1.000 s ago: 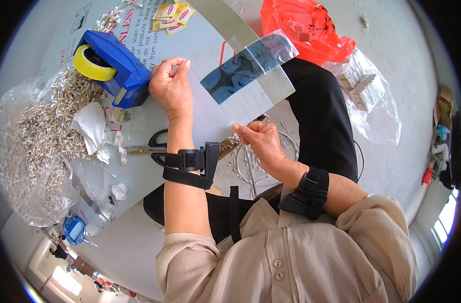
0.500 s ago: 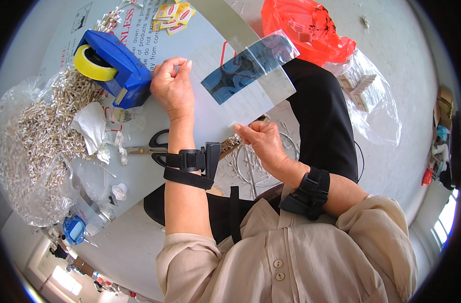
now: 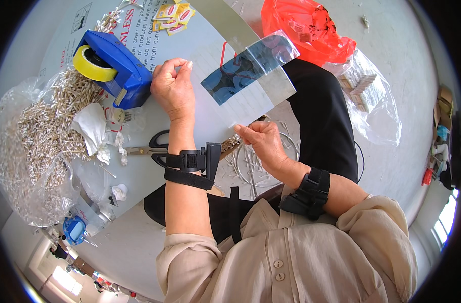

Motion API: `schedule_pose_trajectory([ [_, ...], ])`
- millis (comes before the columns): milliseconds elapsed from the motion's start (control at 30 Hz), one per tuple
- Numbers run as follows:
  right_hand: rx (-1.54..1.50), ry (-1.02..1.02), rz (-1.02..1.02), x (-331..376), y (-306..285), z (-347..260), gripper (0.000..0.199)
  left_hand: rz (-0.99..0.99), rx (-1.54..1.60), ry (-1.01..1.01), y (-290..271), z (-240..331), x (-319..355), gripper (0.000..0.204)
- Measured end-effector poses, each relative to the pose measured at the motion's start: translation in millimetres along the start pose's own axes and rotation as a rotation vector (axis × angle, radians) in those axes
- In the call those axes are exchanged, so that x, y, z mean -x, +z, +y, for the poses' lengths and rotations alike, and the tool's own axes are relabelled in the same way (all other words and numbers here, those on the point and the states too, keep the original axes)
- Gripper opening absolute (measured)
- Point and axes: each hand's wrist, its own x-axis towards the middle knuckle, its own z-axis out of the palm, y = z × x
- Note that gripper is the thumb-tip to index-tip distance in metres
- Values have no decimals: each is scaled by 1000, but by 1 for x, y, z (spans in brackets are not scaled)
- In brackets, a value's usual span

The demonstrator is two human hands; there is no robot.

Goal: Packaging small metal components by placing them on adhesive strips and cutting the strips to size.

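A clear plastic bag [image 3: 235,76] with a dark blue printed panel lies flat on the table, its far end reaching past the table's edge. My left hand [image 3: 174,88] is closed in a pinch at one near corner of the bag, just right of a blue tape dispenser [image 3: 134,76] with a yellow roll. At the table's edge my right hand [image 3: 265,144] pinches the other near corner between thumb and finger. The clear film between the hands is hard to make out. Black-handled scissors [image 3: 160,147] lie partly behind my left wrist.
A large clear bag of cotton swabs [image 3: 48,131] spreads along the left, by crumpled white tissue [image 3: 91,126]. Yellow packets [image 3: 172,17] lie at the far side. A red plastic bag [image 3: 306,30] and a clear bag of bundles [image 3: 367,91] lie beyond my leg.
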Motion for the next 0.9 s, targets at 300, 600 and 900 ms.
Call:
schedule_pose_trajectory([
  [300,-11,4,-1,1,-1,-2,33,1,29,-2,0,-3,-1,12],
  [600,6,19,-1,1,-2,-2,32,6,22,6,0,-2,0,13],
  [900,-2,6,-1,0,0,-3,32,20,17,-24,2,1,0,12],
])
